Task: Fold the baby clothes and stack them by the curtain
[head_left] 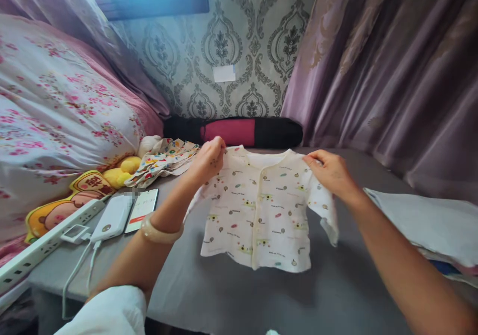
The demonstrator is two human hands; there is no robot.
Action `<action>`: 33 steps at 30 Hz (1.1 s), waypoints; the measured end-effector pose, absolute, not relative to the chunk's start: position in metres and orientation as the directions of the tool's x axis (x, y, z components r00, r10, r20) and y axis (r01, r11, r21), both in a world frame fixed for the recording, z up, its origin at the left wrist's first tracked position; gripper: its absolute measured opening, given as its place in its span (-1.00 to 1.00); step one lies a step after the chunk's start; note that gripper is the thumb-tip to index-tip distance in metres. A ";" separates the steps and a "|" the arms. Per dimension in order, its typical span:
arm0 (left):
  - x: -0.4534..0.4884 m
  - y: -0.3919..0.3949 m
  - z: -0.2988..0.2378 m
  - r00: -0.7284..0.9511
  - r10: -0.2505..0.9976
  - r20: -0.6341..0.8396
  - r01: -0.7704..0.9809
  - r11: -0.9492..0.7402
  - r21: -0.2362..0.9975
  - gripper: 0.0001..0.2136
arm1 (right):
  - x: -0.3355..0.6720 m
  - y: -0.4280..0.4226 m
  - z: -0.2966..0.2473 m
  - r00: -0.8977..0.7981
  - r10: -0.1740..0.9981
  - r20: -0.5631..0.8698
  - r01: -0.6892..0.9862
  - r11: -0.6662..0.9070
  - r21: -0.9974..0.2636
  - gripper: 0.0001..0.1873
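Note:
Stretched between my two hands is a small white baby shirt (pixel 239 210) with a buttoned front and little printed pictures. My left hand (pixel 209 158) pinches it at one shoulder, and my right hand (pixel 330 170) grips the other shoulder. The front faces me and the body hangs down over the grey surface. One sleeve dangles below my right hand; the other is partly hidden behind my left forearm, which wears a pale bangle (pixel 160 230).
On the left lie a phone (pixel 144 210), a white power bank (pixel 112 218) with cables, a power strip (pixel 48 240), yellow plush toys and a patterned cloth (pixel 168 158). Folded white fabric (pixel 429 225) is at right. A black-and-magenta roll (pixel 231 132) lies along the wall.

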State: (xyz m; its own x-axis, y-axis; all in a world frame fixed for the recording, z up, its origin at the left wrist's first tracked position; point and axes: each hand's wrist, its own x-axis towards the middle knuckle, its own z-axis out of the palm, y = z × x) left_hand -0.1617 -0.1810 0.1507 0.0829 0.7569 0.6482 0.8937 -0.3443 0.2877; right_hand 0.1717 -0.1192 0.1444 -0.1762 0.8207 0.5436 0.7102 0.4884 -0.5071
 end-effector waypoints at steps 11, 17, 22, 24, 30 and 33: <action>-0.145 -0.130 0.021 0.025 0.924 0.381 0.958 -0.131 0.254 -0.73 | 0.152 -0.088 0.029 -0.287 0.864 0.413 0.875 0.412 -0.255 -0.71; -0.146 -0.118 0.006 0.040 0.934 0.354 0.980 -0.106 0.168 -0.74 | 0.145 -0.077 0.013 -0.249 0.922 0.298 0.940 0.304 -0.155 -0.70; -0.149 -0.104 -0.006 0.022 0.928 0.371 0.996 -0.054 0.076 -0.71 | 0.138 -0.064 0.003 -0.238 0.950 0.202 0.966 0.253 -0.054 -0.65; -0.150 -0.097 -0.008 0.024 0.922 0.385 0.998 -0.042 0.039 -0.70 | 0.135 -0.058 0.001 -0.229 0.956 0.181 0.970 0.239 -0.033 -0.64; -0.152 -0.077 -0.006 0.060 0.912 0.405 0.997 -0.034 -0.069 -0.76 | 0.128 -0.037 -0.001 -0.233 0.957 0.173 0.971 0.237 -0.006 -0.63; -0.154 -0.069 -0.005 0.081 0.910 0.406 0.994 -0.042 -0.104 -0.77 | 0.126 -0.027 0.000 -0.237 0.957 0.170 0.971 0.240 0.003 -0.62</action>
